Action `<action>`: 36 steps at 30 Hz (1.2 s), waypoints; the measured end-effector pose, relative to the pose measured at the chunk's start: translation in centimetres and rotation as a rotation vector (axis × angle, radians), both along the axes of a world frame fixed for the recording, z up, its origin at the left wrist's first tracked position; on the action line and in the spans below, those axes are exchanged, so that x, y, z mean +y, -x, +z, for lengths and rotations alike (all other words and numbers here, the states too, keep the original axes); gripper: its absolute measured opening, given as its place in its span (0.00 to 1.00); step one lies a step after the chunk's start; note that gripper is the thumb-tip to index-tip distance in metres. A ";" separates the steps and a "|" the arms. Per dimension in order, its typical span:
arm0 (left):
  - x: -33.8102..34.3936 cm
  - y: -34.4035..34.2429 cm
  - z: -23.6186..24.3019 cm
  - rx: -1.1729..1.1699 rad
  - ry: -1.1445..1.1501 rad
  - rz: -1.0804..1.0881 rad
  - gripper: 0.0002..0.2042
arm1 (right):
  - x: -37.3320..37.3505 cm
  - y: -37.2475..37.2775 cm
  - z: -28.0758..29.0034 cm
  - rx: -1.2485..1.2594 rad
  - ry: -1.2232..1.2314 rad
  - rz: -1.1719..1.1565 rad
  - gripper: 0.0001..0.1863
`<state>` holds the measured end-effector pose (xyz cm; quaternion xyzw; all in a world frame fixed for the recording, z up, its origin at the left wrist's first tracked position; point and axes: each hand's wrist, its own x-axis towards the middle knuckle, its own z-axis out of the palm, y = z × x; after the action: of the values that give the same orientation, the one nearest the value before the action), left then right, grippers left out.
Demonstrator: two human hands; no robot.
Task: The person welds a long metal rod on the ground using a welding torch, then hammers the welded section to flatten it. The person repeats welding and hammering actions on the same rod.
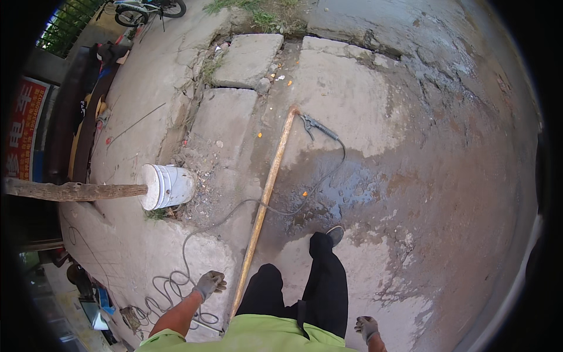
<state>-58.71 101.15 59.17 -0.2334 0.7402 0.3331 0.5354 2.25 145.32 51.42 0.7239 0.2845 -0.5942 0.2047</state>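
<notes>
We see a loose hose (286,213)
Our left grip (211,285) is half-curled, seemingly empty; our right grip (367,327), we cannot tell. Lower-left slack likely gives the upper-centre spray gun (321,127) reach.

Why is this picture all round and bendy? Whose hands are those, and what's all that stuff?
There's no robot here. A person wears a camera on their head, looking down, and its wide lens bends straight things.

Those are the person's own hands in grayish gloves: the left hand near a looping gray cable, and the right hand low down. I can't see anything held.

A long, rusty-looking pole stretches ahead. By its far end lies a gray tool joined to the cable. Off left, a wooden post sticks out of a white bucket.
</notes>
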 end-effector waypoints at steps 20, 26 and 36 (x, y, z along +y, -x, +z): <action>35.2 36.0 -11.3 -0.075 -0.025 0.145 0.16 | 43.9 77.6 1.7 0.448 0.000 0.074 0.16; 49.7 52.2 -12.1 0.072 -0.218 0.195 0.26 | 42.9 95.5 -0.6 0.578 0.218 0.219 0.19; 59.9 44.6 -24.3 -0.059 -0.219 0.413 0.19 | 50.7 99.7 -25.3 0.334 0.181 1.304 0.28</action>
<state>-103.29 161.10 34.86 -0.3300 0.6202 0.5071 0.4994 -97.45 195.99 26.16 0.2830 0.6398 -0.4746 0.5342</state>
